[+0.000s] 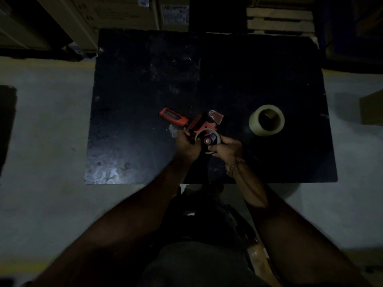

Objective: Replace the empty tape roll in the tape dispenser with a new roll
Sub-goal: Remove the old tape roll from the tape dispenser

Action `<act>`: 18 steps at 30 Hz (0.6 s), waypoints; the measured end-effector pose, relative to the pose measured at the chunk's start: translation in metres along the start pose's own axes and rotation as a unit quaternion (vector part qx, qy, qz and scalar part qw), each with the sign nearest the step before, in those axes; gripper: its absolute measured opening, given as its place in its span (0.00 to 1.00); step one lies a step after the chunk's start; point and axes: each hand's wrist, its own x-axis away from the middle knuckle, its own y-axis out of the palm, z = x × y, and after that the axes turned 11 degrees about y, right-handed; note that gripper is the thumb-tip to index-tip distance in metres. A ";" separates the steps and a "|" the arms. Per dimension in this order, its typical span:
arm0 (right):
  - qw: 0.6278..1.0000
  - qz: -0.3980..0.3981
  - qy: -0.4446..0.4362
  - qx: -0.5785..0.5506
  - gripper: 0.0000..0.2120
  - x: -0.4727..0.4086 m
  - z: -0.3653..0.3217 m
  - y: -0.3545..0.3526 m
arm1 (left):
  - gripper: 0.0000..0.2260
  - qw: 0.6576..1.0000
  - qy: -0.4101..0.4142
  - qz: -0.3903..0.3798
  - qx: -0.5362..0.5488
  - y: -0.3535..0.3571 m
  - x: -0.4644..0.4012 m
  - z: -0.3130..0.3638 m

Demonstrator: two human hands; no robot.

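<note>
Looking down from the head camera, I see the tape dispenser (193,124) lying on its side near the front middle of the dark worktop (145,79), with its red handle (173,119) pointing away to the left, and I think it lies so because the spool side then faces up and is free to reach. On the spool sits the empty roll (207,139), only a thin pale core ring around the red hub. My left hand (187,145) is closed around the left side of this ring and the dispenser body, as I judge to keep the tool from sliding. My right hand (227,149) is pinching the right and near edge of the ring, fingers curled over it, probably to pull the core off the hub; the ring looks not yet off. The new roll (266,120) stands on its flat side to the right, well apart from the dispenser, near enough to take when the hub is free. I count one dispenser, one empty core, one full roll, two hands, and one chain bracelet (234,166) on the right wrist.
</note>
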 end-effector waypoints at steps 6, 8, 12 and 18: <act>1.000 0.003 -0.007 0.007 0.20 0.005 -0.001 0.000 | 0.18 1.000 -0.004 0.005 -0.004 -0.003 0.003 0.002; 1.000 -0.004 -0.003 0.014 0.20 0.006 -0.002 0.000 | 0.18 1.000 0.003 0.005 -0.008 -0.001 -0.002 -0.010; 1.000 0.000 -0.011 0.018 0.20 0.009 -0.003 -0.001 | 0.21 1.000 -0.004 0.008 -0.003 0.002 -0.006 -0.019; 0.999 0.032 -0.027 0.032 0.20 0.007 0.000 0.004 | 0.14 1.000 0.001 -0.002 -0.007 -0.003 0.002 -0.006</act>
